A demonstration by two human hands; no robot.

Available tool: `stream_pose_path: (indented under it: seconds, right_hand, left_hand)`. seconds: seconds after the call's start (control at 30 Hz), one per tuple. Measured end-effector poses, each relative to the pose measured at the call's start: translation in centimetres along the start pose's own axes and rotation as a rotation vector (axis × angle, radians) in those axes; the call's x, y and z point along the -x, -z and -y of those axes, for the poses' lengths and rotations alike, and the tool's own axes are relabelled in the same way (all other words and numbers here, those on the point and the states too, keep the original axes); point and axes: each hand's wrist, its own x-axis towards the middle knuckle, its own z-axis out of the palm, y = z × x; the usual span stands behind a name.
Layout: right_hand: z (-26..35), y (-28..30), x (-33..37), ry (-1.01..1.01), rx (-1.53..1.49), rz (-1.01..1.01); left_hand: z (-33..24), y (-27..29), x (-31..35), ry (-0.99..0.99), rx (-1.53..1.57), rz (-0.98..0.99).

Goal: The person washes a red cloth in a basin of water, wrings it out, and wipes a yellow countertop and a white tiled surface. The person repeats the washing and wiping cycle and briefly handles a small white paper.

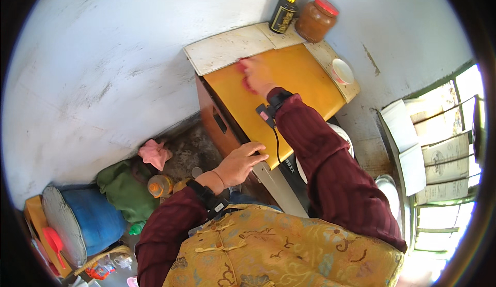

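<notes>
My right hand (260, 75), a little blurred, presses a red cloth (247, 85) against the yellow-orange top (305, 75) of a cabinet, toward its far left part. Only the cloth's edges show around the fingers. My left hand (238, 165) rests at the near left corner of that top with its fingers apart, and nothing is in it. Each wrist wears a black strap with a small device; a dark cable (279, 145) hangs from the right one.
White boards (227, 52) border the top's far side, bearing a dark bottle (283, 13) with a gold cap and a red-lidded brown jar (316, 21). A white cup (342, 71) stands at the right. On the floor at left lie a pink cloth (155, 153), an orange-capped bottle (160, 185) and a blue drum (98, 222).
</notes>
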Motion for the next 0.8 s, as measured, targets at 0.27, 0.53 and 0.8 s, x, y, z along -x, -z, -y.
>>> stream_pose_path:
  seconds: [0.27,0.53,0.8]
  right_hand:
    - [3.2,-2.9,1.5,0.482,-0.088,0.123]
    - [4.1,-1.5,1.0,0.278,-0.075,0.004]
    - [1.0,3.9,10.0,-0.074,-0.468,0.312]
  left_hand:
    - [0.1,-0.5,0.0,0.031,0.0,0.018]
    - [-0.2,-0.4,0.1,0.063,-0.008,0.037]
    - [-0.7,-0.1,0.6,0.017,-0.041,0.051]
